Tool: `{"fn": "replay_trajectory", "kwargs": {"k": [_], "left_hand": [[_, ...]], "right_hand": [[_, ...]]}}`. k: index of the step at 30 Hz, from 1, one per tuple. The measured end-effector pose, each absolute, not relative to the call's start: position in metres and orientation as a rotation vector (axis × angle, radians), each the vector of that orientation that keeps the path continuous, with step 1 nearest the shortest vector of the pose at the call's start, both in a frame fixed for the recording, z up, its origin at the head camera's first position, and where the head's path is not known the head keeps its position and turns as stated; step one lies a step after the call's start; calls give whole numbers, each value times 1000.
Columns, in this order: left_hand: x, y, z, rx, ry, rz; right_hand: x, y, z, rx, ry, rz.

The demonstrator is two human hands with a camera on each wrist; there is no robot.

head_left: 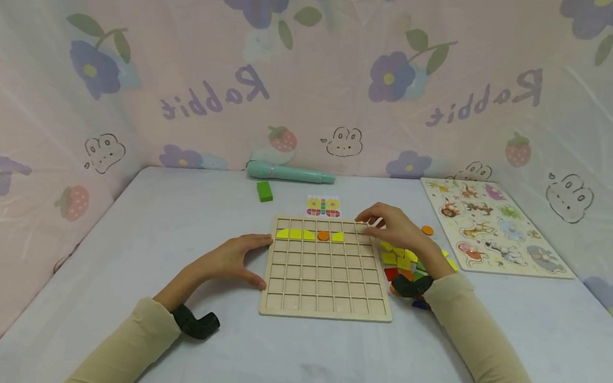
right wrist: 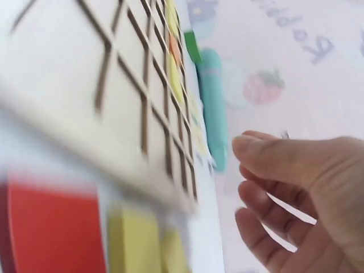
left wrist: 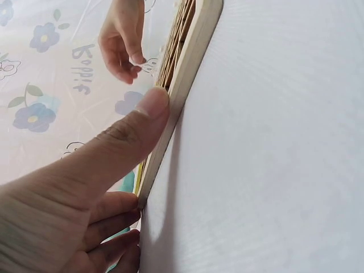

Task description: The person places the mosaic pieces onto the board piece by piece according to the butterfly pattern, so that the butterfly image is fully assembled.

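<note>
A wooden grid board (head_left: 328, 274) lies flat on the table. Its second row holds several yellow pieces (head_left: 295, 234) and an orange round piece (head_left: 323, 235). Along the board's left edge, my left hand (head_left: 229, 258) rests with thumb and fingertips spread apart against the rim. In the left wrist view the thumb (left wrist: 122, 136) presses on that wooden side. Over the board's far right corner hovers my right hand (head_left: 395, 226), fingers loosely bent. No piece shows between its fingertips in the right wrist view.
Loose coloured pieces (head_left: 404, 263) lie in a heap right of the board, under the right wrist. Behind the board are a butterfly pattern card (head_left: 323, 206), a green block (head_left: 264, 191) and a teal microphone (head_left: 291, 173). An animal puzzle board (head_left: 491, 229) lies at the far right.
</note>
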State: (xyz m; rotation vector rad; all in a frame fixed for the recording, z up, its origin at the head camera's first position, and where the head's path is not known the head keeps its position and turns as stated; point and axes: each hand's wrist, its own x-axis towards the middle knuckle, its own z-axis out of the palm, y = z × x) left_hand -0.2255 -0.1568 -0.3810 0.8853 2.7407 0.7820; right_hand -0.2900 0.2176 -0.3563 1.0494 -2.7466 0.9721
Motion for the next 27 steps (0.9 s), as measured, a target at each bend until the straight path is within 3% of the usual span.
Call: {"fn": "replay_trajectory", "kwargs": {"k": [15, 27], "left_hand": [[-225, -158, -381, 891, 2744, 781], [-225, -158, -382, 887, 2738, 773]], "right_hand": [[-295, 311, -367, 673, -2911, 900], [-296, 325, -377, 563, -3037, 940]]}}
